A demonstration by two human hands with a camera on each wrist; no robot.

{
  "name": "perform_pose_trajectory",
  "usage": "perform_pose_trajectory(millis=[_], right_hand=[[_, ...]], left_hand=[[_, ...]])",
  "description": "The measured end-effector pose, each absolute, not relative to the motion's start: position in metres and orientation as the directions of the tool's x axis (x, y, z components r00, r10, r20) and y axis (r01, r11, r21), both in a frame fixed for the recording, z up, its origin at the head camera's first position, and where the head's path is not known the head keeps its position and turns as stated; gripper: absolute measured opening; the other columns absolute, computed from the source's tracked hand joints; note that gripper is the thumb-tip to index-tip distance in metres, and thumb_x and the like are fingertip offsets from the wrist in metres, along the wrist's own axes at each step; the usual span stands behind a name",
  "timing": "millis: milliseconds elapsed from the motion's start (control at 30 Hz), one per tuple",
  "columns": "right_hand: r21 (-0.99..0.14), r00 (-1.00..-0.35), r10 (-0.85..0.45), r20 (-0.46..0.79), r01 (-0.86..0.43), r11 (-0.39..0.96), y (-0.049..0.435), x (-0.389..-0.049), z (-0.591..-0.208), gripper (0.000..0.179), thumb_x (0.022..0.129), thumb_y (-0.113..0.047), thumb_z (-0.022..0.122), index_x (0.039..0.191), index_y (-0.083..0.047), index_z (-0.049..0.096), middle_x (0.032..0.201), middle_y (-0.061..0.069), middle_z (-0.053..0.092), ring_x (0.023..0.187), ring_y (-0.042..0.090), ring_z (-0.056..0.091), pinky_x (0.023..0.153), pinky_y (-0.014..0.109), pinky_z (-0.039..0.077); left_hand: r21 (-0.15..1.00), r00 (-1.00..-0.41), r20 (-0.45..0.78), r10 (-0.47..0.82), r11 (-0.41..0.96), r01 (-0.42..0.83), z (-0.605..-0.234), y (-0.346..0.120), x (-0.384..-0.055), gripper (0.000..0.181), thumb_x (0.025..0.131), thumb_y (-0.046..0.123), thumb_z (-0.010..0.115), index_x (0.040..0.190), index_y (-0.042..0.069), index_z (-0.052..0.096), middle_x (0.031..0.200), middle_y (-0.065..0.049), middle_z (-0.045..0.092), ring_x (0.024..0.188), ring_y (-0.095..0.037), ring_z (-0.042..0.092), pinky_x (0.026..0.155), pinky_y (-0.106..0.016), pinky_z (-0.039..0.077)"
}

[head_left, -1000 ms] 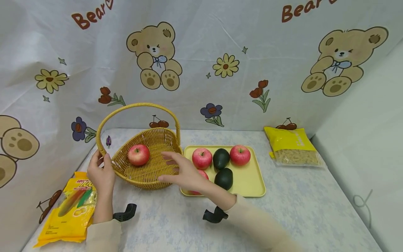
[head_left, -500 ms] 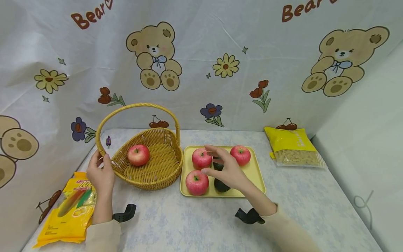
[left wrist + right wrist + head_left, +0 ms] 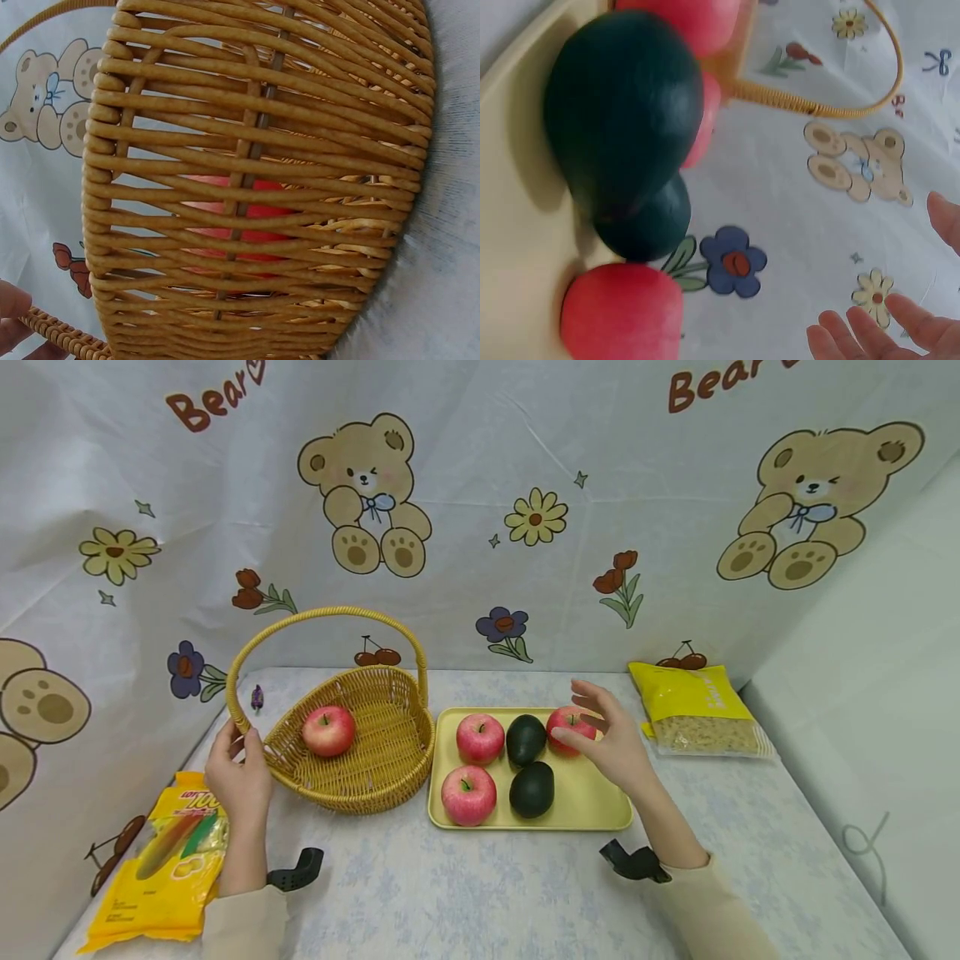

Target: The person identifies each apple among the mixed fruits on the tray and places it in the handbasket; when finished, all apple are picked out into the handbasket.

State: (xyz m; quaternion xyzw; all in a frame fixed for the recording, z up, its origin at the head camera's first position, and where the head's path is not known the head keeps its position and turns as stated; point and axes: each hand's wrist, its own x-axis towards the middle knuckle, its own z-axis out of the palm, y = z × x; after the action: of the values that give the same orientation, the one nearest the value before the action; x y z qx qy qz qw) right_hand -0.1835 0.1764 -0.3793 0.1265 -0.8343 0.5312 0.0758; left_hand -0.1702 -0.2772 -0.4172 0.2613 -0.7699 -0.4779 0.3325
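Clearly, your right hand is the nearer one to the rear right apple, which stands at the back of the yellow tray. In the head view this apple lies to the left of your palm, partly covered by thumb and fingers; I judge that the grip depends mostly on this line, because the fruit shows in the opening between them. Your right hand is holding nothing: its fingers are spread and a little bent. The right wrist view shows a gap between them and the fruit, so there is no contact. The apple is almost round, without a long axis to be matched, but the rear avocado is just beside its left side, and there your fingers probably have less room. Your left hand is much farther away: it pinches the basket handle near its lower end, by the rim of the wicker basket. This basket, with one apple inside, stands to the left of the tray. Between it and the rear right apple lie the avocado and the rear left apple, so a straight path there would perhaps need to pass above both.
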Motion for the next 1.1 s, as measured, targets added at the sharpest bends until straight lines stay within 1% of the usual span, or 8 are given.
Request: perform_pose_trajectory(millis=[100,200,333,433,567,700,833,1100], right_hand=[[-0.865,-0.954,-0.088,0.287,-0.298,0.404,0.187,-0.190,-0.384,0.070,0.085,-0.015,0.076,0.146,-0.009,0.041,0.147,0.014,0.045,0.133,0.033,0.045,0.108,0.050,0.039],[-0.860,-0.951,-0.042,0.305,-0.294,0.417,0.196,-0.196,-0.390,0.072,0.086,-0.014,0.075,0.147,-0.007,0.039,0.148,0.015,0.044,0.135,0.034,0.045,0.108,0.052,0.038],[-0.863,-0.961,0.009,0.277,-0.245,0.442,0.205,-0.203,-0.398,0.077,0.086,-0.021,0.076,0.150,-0.009,0.036,0.152,0.015,0.041,0.137,0.035,0.043,0.109,0.053,0.037],[-0.872,-0.971,0.025,0.238,-0.202,0.446,0.209,-0.208,-0.404,0.082,0.086,-0.026,0.076,0.153,-0.010,0.031,0.155,0.015,0.037,0.138,0.036,0.040,0.110,0.054,0.036],[-0.880,-0.979,0.027,0.201,-0.169,0.445,0.213,-0.212,-0.410,0.085,0.086,-0.028,0.076,0.154,-0.009,0.028,0.157,0.015,0.034,0.140,0.037,0.038,0.111,0.055,0.034],[-0.896,-0.988,0.002,0.153,-0.138,0.423,0.214,-0.214,-0.415,0.087,0.087,-0.027,0.074,0.156,-0.009,0.022,0.159,0.016,0.029,0.142,0.038,0.034,0.113,0.056,0.030],[-0.903,-0.995,-0.018,0.101,-0.100,0.419,0.215,-0.216,-0.419,0.090,0.088,-0.029,0.073,0.157,-0.010,0.019,0.160,0.016,0.026,0.144,0.038,0.031,0.114,0.055,0.028],[-0.898,-1.000,-0.027,0.004,-0.015,0.440,0.216,-0.221,-0.426,0.092,0.087,-0.032,0.073,0.157,-0.012,0.017,0.161,0.016,0.023,0.144,0.038,0.029,0.114,0.053,0.029]], left_hand=[[0.909,-0.642,0.261,-0.721,0.407,-0.088,-0.417,-0.277,-0.170,0.041,0.102,0.029,0.048,0.139,0.014,0.056,0.133,-0.010,0.061,0.115,-0.024,0.057,0.091,-0.027,0.047],[0.911,-0.645,0.250,-0.722,0.402,-0.097,-0.417,-0.276,-0.170,0.042,0.102,0.029,0.048,0.140,0.014,0.055,0.134,-0.009,0.061,0.117,-0.024,0.057,0.094,-0.030,0.048],[0.916,-0.651,0.232,-0.723,0.387,-0.104,-0.415,-0.276,-0.170,0.042,0.102,0.030,0.047,0.141,0.016,0.053,0.136,-0.009,0.059,0.119,-0.024,0.056,0.099,-0.036,0.048],[0.918,-0.654,0.228,-0.721,0.383,-0.102,-0.415,-0.277,-0.171,0.043,0.102,0.031,0.047,0.142,0.016,0.053,0.136,-0.009,0.059,0.120,-0.024,0.056,0.100,-0.037,0.047],[0.918,-0.653,0.236,-0.720,0.385,-0.094,-0.415,-0.277,-0.170,0.042,0.102,0.030,0.047,0.141,0.015,0.053,0.135,-0.009,0.059,0.118,-0.024,0.056,0.097,-0.034,0.047],[0.918,-0.650,0.242,-0.720,0.387,-0.088,-0.416,-0.277,-0.170,0.042,0.102,0.029,0.048,0.141,0.015,0.054,0.134,-0.010,0.060,0.117,-0.024,0.056,0.094,-0.032,0.047],[0.916,-0.653,0.240,-0.718,0.391,-0.093,-0.416,-0.278,-0.171,0.042,0.102,0.029,0.048,0.141,0.015,0.054,0.134,-0.009,0.060,0.117,-0.024,0.056,0.096,-0.033,0.047],[0.914,-0.651,0.237,-0.721,0.393,-0.103,-0.416,-0.278,-0.171,0.042,0.102,0.029,0.047,0.141,0.016,0.054,0.135,-0.009,0.060,0.118,-0.024,0.056,0.098,-0.037,0.047]])
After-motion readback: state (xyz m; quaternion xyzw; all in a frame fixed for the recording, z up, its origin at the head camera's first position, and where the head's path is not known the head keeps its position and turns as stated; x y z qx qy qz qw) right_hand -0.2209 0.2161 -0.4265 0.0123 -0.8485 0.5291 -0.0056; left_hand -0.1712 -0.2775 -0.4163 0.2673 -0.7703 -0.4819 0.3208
